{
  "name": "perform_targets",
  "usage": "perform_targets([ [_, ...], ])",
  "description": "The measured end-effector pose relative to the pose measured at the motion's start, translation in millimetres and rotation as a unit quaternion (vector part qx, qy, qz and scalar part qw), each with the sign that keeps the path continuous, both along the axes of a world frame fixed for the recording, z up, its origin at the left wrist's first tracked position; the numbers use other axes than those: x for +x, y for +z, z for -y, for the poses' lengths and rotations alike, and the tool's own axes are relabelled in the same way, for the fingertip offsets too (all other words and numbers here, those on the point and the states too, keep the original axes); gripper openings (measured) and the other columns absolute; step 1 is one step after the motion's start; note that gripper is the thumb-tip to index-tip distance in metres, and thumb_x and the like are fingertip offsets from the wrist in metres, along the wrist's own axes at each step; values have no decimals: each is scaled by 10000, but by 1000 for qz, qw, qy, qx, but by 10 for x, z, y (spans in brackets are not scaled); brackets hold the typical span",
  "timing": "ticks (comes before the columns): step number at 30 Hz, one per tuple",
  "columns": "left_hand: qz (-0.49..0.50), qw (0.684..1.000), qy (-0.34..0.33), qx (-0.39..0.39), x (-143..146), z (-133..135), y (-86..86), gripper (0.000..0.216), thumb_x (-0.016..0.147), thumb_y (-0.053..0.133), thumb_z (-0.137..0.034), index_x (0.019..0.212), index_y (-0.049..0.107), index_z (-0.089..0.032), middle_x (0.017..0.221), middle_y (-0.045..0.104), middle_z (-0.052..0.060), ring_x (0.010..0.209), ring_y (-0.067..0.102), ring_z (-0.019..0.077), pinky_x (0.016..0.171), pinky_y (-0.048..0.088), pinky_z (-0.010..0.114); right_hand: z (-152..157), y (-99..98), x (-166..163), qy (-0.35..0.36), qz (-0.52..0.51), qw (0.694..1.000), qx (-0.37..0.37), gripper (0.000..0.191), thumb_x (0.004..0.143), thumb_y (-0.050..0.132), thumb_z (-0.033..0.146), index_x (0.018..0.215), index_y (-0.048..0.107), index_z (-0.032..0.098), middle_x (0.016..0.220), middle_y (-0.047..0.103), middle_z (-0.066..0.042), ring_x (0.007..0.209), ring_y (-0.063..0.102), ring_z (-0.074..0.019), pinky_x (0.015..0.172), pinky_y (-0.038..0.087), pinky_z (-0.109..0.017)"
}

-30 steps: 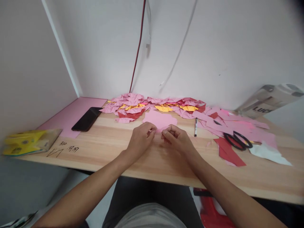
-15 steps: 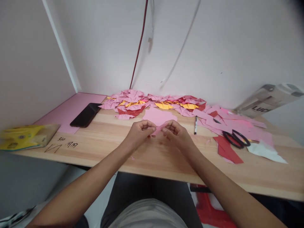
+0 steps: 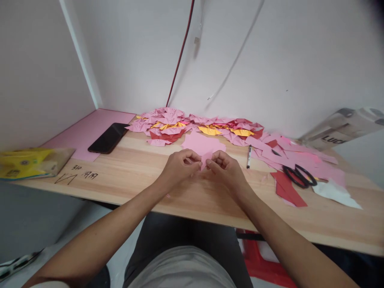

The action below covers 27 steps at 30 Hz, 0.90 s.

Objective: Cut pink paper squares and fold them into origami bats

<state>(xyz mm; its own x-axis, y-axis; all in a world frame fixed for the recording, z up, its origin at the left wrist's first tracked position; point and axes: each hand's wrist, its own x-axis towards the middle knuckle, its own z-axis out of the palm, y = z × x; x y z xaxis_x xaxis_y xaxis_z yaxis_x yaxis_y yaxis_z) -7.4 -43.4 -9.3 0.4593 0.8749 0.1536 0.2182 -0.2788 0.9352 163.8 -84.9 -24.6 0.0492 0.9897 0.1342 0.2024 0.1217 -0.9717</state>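
A small piece of pink paper [image 3: 206, 159] is pinched between my two hands, just above the table. My left hand [image 3: 183, 163] grips its left side with thumb and forefinger. From the right, my right hand [image 3: 225, 165] pinches the other side, fingers curled. How the paper is folded is partly hidden by the fingers. Right behind the hands lies a flat stack of pink paper [image 3: 200, 142]. Beyond it, folded paper shapes [image 3: 168, 118] in pink, yellow and red are heaped against the wall, some with small drawn faces.
Black-handled scissors [image 3: 300, 176], red paper [image 3: 289, 191], pink scraps [image 3: 315, 160] and a white piece [image 3: 337, 194] lie right. A marker [image 3: 249, 157] is nearer. Left are a phone [image 3: 108, 138], a pink sheet [image 3: 81, 126] and a yellow packet [image 3: 30, 163]. A cable [image 3: 183, 48] hangs behind.
The pink paper now stands more upright between my fingers, with more of its face showing. Both hands have shifted slightly while keeping their pinch. The view has tilted a little.
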Motion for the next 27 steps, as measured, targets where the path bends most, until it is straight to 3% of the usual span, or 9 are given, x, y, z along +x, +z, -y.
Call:
perform_targets([
  [4, 5, 1000, -2, -16, 4, -6, -16, 84, 715, 571, -197, 712, 631, -138, 720, 659, 25, 567, 584, 110, 551, 449, 221, 9, 5, -8, 2, 4, 1000, 21, 153, 814, 611, 326, 801, 523, 202, 681, 548, 34, 601, 490, -102, 556, 363, -234],
  [12, 70, 992, -42, -93, 17, -22, -28, 101, 694, 605, -186, 775, 600, -126, 701, 622, 13, 565, 573, 104, 487, 444, 206, 20, 5, -25, 14, 8, 999, 34, 121, 831, 608, 293, 808, 540, 195, 706, 543, 26, 632, 485, -102, 575, 358, -239],
  [19, 82, 992, -17, -90, 9, -10, -22, 21, 680, 580, -146, 684, 587, -126, 608, 599, -5, 521, 544, 91, 500, 433, 204, 33, 5, -36, 44, 3, 997, 62, 62, 844, 597, 264, 867, 583, 209, 731, 560, 32, 660, 510, -105, 605, 389, -237],
  [27, 101, 988, -34, -110, -17, -29, -20, 72, 696, 585, -155, 631, 599, -126, 564, 594, -3, 530, 544, 101, 538, 434, 220, 54, -1, -38, 29, 18, 998, 55, 174, 845, 593, 246, 980, 703, 242, 1010, 682, -23, 862, 594, -153, 725, 445, -275],
])
